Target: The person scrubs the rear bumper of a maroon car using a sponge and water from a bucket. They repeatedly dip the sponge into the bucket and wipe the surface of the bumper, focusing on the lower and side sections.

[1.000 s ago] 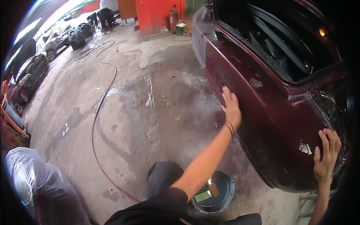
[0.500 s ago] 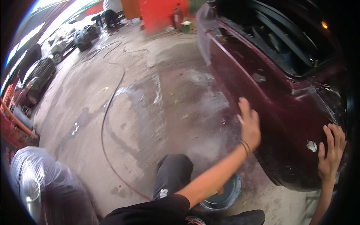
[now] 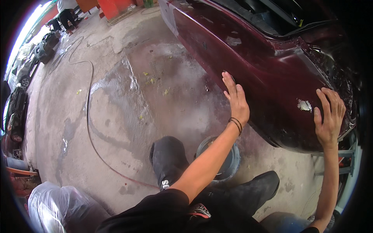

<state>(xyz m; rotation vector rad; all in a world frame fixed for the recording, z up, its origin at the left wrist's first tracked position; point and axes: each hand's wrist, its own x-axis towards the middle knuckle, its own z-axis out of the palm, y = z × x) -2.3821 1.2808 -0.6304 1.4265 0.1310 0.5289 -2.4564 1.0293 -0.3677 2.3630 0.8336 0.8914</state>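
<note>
A dark red car body [image 3: 268, 77] fills the right side, its paint dull, with a pale chipped patch [image 3: 304, 105] low on the panel. My left hand [image 3: 237, 101] is at the panel's lower left side, fingers stretched out and holding nothing; whether it touches the paint is unclear. Right of the patch, my right hand [image 3: 330, 116] lies with spread fingers on the panel near its broken-looking end. Below my left forearm stands a round bucket [image 3: 232, 163] with dark contents, partly hidden by the arm.
A hose [image 3: 90, 112] curves over the stained concrete floor [image 3: 128, 112]. Plastic-wrapped goods [image 3: 62, 206] stand at the lower left. Under the car's end is a grey metal stand [image 3: 345, 161]. Parked cars [image 3: 17, 110] line the far left, and another person [image 3: 67, 15] bends over behind them.
The view has tipped down and turned right, so the car and both hands sit higher and further left in the picture. Both hands remain open by the panel.
</note>
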